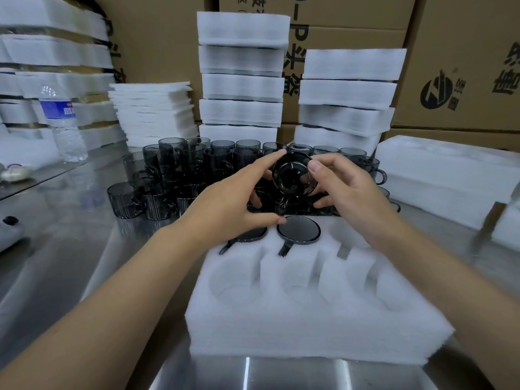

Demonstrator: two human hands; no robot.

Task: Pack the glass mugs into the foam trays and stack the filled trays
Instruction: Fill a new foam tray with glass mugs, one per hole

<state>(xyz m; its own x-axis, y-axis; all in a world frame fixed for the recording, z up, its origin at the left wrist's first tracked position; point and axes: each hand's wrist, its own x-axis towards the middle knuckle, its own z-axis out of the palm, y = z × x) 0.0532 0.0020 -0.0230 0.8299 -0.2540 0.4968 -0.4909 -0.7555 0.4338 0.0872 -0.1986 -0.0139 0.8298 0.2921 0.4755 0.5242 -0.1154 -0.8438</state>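
Both hands, left (236,192) and right (342,187), grip one smoky glass mug (294,175) above the foam tray (309,319) on the counter (70,249). Two mugs (298,230) sit upside down in its far pockets.

The steel worktop (70,249) carries a foam tray (309,327) beneath the right grip (346,190), loose mugs (157,198) left of it, and a water bottle (63,128) farther left.

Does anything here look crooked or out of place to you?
Yes: the shorter stack of filled foam trays, behind the mugs on the right, sits askew, its trays shifted and tilted. The taller stack beside it is straighter. No breakage or spill shows.
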